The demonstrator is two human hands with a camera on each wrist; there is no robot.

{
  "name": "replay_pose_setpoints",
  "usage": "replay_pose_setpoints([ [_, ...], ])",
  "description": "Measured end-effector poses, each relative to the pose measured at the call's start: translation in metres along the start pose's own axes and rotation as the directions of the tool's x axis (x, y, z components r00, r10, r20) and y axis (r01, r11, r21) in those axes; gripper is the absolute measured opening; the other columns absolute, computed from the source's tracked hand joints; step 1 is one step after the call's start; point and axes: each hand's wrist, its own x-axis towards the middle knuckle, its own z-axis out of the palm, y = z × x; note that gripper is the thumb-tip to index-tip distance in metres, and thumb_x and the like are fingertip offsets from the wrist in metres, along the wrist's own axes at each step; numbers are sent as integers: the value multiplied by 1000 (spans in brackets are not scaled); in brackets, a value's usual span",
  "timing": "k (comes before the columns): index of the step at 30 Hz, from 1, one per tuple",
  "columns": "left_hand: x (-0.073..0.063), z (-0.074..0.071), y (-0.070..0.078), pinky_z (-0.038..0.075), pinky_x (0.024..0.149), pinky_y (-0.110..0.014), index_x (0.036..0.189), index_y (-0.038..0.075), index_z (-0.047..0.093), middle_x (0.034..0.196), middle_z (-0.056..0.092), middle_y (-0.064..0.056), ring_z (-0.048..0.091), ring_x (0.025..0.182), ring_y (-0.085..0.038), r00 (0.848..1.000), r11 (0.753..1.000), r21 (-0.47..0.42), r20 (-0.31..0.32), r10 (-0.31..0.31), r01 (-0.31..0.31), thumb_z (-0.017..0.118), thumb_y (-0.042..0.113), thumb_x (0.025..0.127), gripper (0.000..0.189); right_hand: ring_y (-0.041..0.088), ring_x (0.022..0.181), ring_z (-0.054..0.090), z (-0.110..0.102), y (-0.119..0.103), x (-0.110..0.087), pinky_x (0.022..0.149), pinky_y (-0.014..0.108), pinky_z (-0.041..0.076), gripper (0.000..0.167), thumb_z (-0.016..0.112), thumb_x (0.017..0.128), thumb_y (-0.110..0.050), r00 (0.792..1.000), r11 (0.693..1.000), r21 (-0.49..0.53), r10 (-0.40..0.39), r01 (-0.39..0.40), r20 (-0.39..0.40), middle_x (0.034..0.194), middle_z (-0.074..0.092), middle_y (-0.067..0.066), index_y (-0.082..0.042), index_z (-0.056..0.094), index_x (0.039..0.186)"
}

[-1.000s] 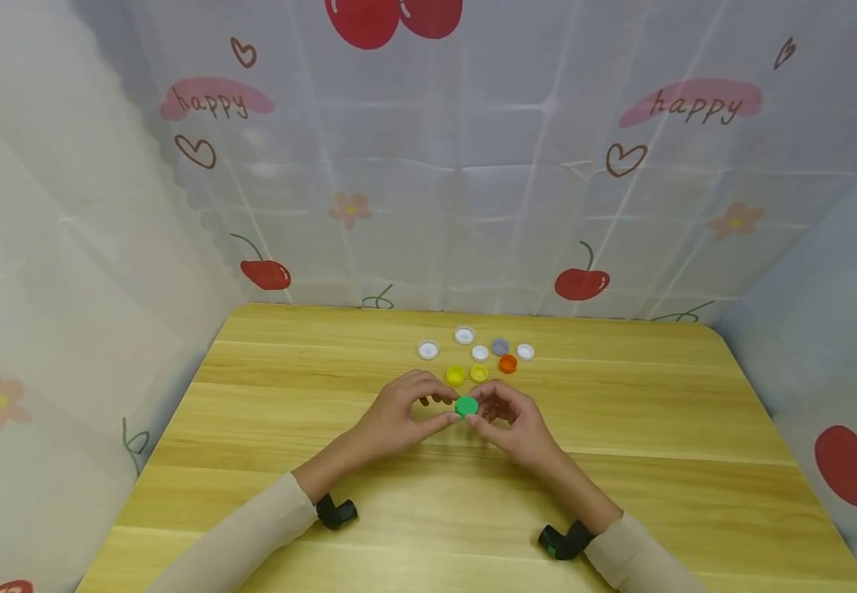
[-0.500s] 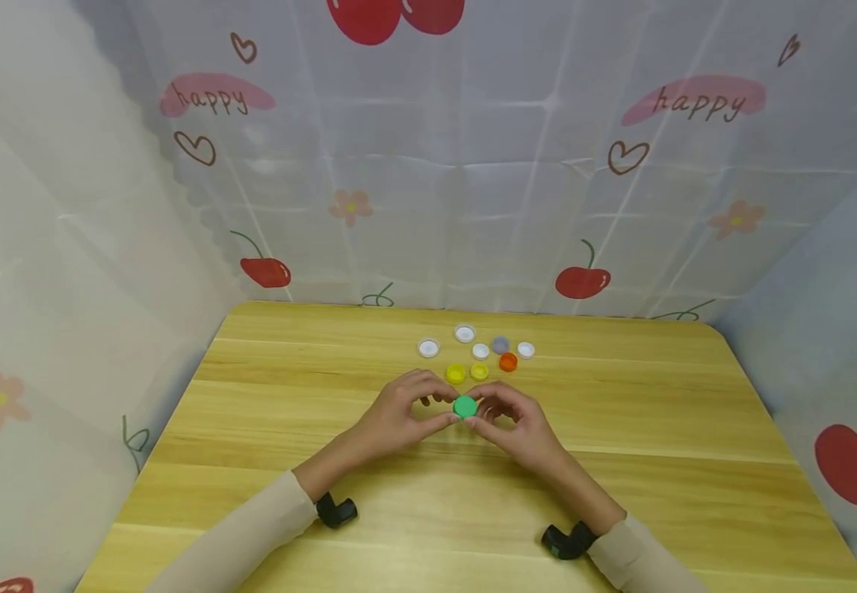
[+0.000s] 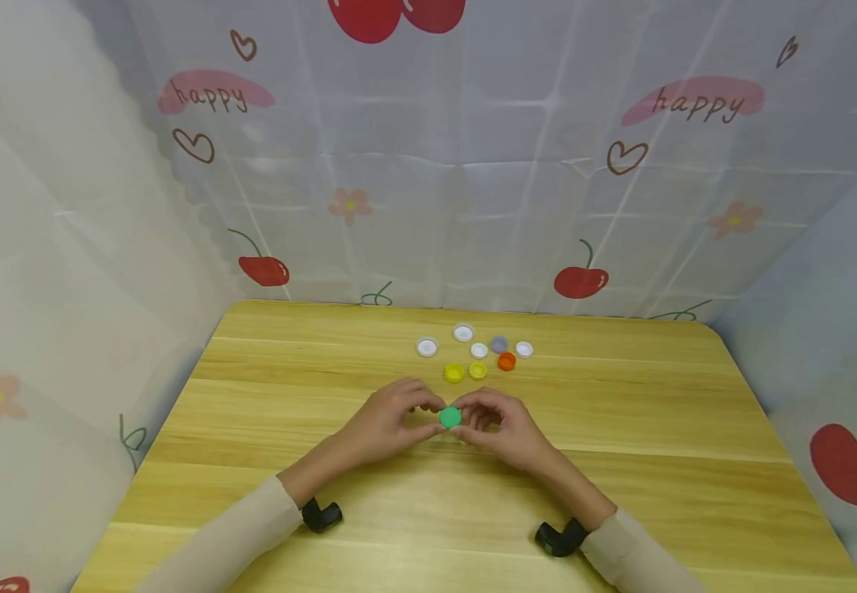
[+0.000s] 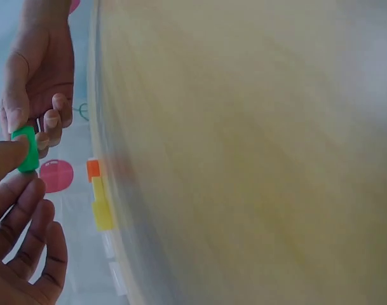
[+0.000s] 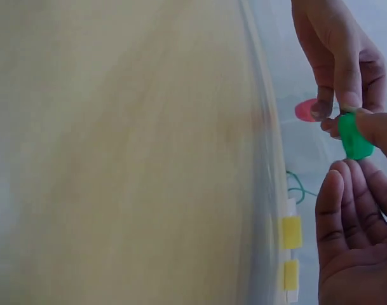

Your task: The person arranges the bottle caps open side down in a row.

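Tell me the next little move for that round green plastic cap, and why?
Probably lower the round green plastic cap onto the light wooden table: the left grip and right grip both pinch it above the tabletop, and two round yellow plastic caps rest there, just beyond.

Hands [image 3: 390, 418] w/ grn cap [image 3: 450, 417] moved L, slightly closer in

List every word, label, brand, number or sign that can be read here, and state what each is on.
"happy": on the left pink patch of the printed back curtain.
"happy": on the right pink patch of the same curtain.
Nothing else is readable: any lettering on the green cap, the loose orange cap or the black wrist devices is too small or blurred to make out.
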Motion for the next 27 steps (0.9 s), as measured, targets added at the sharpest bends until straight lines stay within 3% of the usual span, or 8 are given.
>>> replay_pose_setpoints([
  [6, -10, -11, 0, 59, 91, -29, 117, 28, 78, 112, 71, 14, 64, 104, -4, 992, 991, 99, 81, -97, 89, 81, 38, 98, 22, 10, 76, 61, 10, -7, 13, 66, 22, 54, 25, 86, 94, -20, 991, 995, -52, 88, -83, 102, 95, 72, 1, -22, 76, 117],
  [15, -33, -24, -22, 59, 93, -31, 113, 30, 78, 109, 71, 16, 65, 106, -4, 977, 973, 167, 120, -179, 157, 83, 40, 96, 20, 8, 77, 65, 43, -10, 42, 72, 22, 57, 19, 84, 96, -30, 970, 971, -236, 90, -35, 226, 95, 74, -7, -22, 76, 111],
  [22, -47, -34, -39, 60, 94, -33, 113, 31, 78, 108, 71, 17, 67, 106, -5, 971, 963, 191, 114, -212, 188, 84, 39, 95, 20, 2, 71, 58, 67, -17, 61, 67, 18, 52, 21, 84, 96, -32, 973, 928, -373, 91, -6, 212, 95, 72, -6, -19, 76, 111],
  [27, -54, -43, -50, 60, 90, -31, 114, 29, 79, 107, 72, 18, 67, 101, -5, 965, 965, 125, 96, -243, 231, 87, 34, 93, 23, 4, 75, 57, 83, -20, 73, 69, 18, 49, 23, 84, 95, -37, 979, 902, -431, 102, -16, 176, 91, 71, -5, -19, 77, 107],
])
